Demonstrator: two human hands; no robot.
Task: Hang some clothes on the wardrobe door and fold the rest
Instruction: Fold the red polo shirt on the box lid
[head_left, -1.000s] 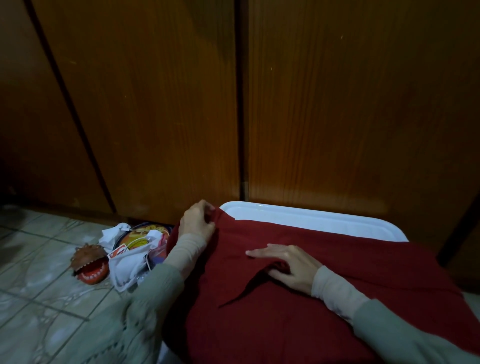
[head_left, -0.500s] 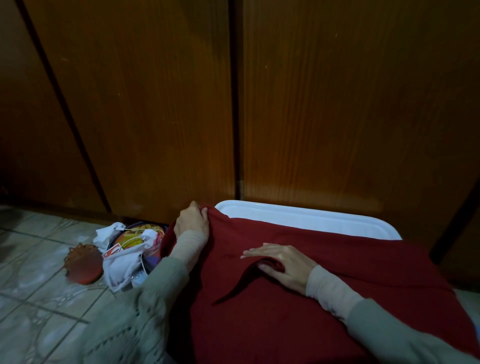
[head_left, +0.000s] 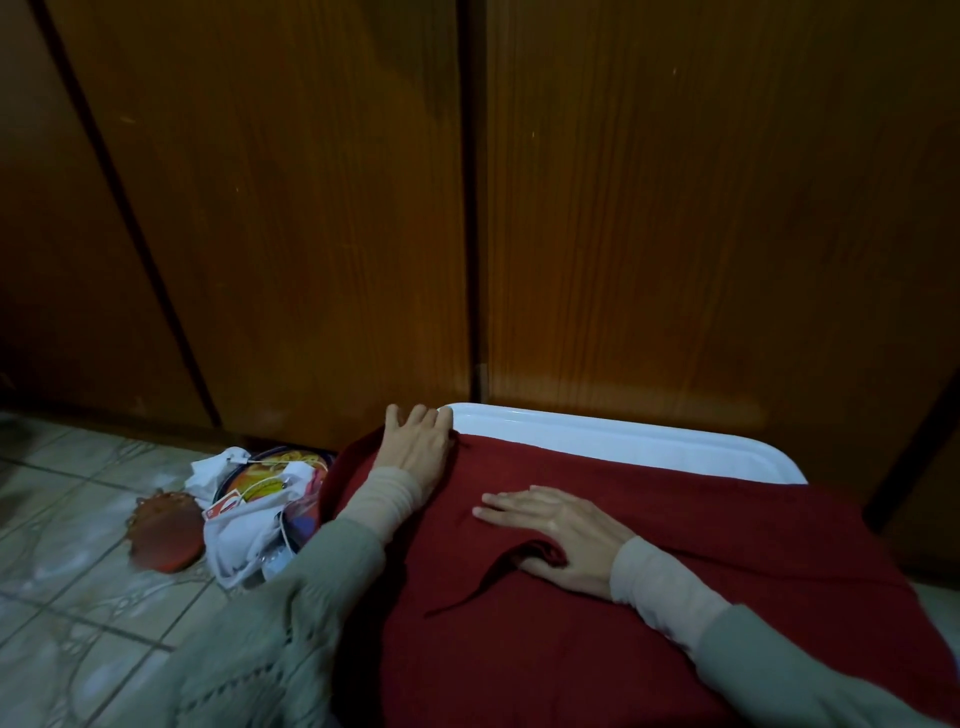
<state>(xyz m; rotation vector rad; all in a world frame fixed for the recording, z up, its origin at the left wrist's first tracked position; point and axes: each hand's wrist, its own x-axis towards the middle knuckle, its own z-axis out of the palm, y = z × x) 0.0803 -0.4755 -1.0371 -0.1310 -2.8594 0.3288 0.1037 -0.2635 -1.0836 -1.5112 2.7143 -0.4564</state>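
Observation:
A dark red garment lies spread over a white plastic surface standing against the wooden wardrobe doors. My left hand lies flat with straight fingers on the garment's far left corner, at the white rim. My right hand rests flat on the middle of the cloth, fingers pointing left, beside a folded flap whose edge runs diagonally under the palm. Neither hand grips anything.
On the tiled floor to the left sit a round tin with white cloth or bags and a reddish toy. The wardrobe doors are closed directly behind the white surface.
My left hand has let go of the garment's corner it was pinching and now lies flat on it, a little farther forward. My right hand stays pressed on the cloth.

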